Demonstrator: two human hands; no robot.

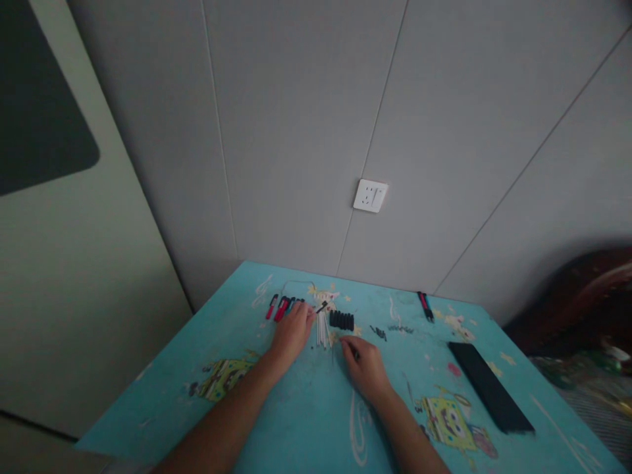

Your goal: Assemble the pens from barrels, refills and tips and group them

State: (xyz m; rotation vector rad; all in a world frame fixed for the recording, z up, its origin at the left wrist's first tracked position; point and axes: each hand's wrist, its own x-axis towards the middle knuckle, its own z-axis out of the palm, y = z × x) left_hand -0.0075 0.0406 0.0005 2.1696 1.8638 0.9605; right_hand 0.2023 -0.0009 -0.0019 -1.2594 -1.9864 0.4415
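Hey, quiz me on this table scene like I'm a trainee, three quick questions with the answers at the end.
1. Which of the person's hands is nearer the red pieces?
2. True or false: the white sticks lie to the left of the row of black tubes, as the camera sees it.
3. What is fixed to the wall: (a) a clock, (b) a socket, (c) a mirror?

Key:
1. The left hand.
2. True.
3. b.

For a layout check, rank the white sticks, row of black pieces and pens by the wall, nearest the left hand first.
1. White sticks: right of the left hand.
2. Row of black pieces: right of the sticks.
3. Pens by the wall: farther right.
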